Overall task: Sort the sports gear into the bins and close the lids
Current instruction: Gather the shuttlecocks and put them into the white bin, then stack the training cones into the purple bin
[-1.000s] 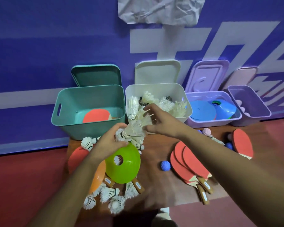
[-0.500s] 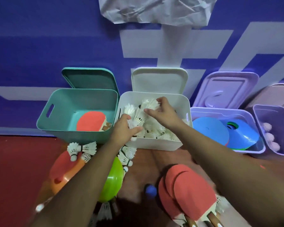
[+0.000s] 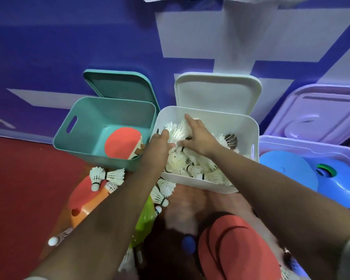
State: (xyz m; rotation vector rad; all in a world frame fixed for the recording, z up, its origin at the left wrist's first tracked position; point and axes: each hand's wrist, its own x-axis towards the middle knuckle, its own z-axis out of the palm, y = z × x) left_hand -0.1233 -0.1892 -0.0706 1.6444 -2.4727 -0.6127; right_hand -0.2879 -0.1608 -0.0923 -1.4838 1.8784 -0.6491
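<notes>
The white bin (image 3: 254, 136) holds a pile of white shuttlecocks (image 3: 192, 166). Both my hands reach inside it. My left hand (image 3: 160, 143) is curled on a bunch of shuttlecocks (image 3: 176, 129) at the bin's left side. My right hand (image 3: 198, 136) lies on the same bunch with fingers spread. A red paddle (image 3: 121, 144) lies in the teal bin (image 3: 79, 142) to the left. Blue cones (image 3: 287, 172) fill the purple bin (image 3: 291, 145) on the right. All three lids stand open against the wall.
On the floor in front lie loose shuttlecocks (image 3: 107, 176), an orange cone (image 3: 89, 209), a green cone (image 3: 146, 221), a small blue ball (image 3: 188, 243) and red paddles (image 3: 236, 249). The blue wall stands right behind the bins.
Both hands carried the bunch of shuttlecocks up from above the green cone into the white bin. The view has moved closer to the bins.
</notes>
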